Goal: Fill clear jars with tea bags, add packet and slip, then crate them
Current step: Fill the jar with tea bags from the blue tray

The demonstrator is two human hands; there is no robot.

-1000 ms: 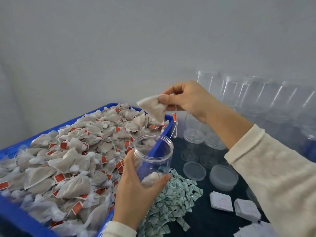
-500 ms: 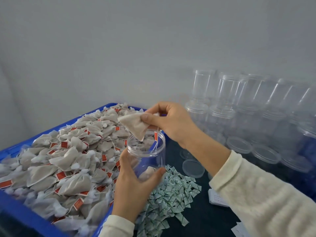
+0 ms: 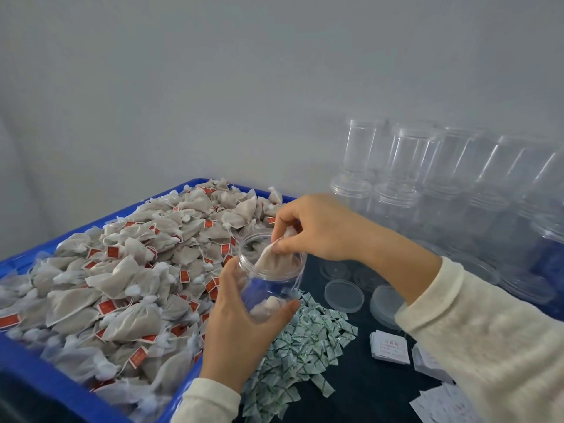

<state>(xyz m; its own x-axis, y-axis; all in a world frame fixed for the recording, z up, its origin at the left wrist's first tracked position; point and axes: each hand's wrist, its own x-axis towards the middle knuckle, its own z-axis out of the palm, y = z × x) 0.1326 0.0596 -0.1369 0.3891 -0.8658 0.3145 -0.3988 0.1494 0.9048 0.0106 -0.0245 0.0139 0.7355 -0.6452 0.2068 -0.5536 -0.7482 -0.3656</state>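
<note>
right hand [image 3: 317,227] pinches tea bag [image 3: 271,261] | slips [image 3: 389,346] (print unreadable)

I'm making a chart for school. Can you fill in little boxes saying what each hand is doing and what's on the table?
left hand: grips the clear jar
right hand: pinches a tea bag, lowering it through the jar's mouth
jar contents: one bag at the bottom
blue crate: heaped with tea bags
beside jar: green packets, white slips, loose lids
behind: empty jars
</note>
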